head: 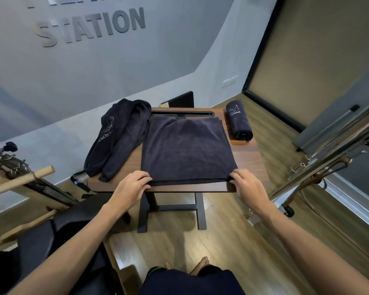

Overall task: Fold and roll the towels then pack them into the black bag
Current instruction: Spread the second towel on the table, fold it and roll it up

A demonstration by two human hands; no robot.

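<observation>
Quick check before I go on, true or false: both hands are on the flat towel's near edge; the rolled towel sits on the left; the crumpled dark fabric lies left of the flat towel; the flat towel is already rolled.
1. Left hand and right hand grip the flat towel at its near edge. True.
2. The rolled towel sits on the left. False: far right of the table.
3. The crumpled dark fabric lies left of the flat towel. True.
4. The flat towel is already rolled. False: it lies folded flat.

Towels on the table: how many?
3: a flat folded towel at centre, both hands on its near corners; a rolled towel far right; a crumpled towel at left, possibly hiding more.
</observation>
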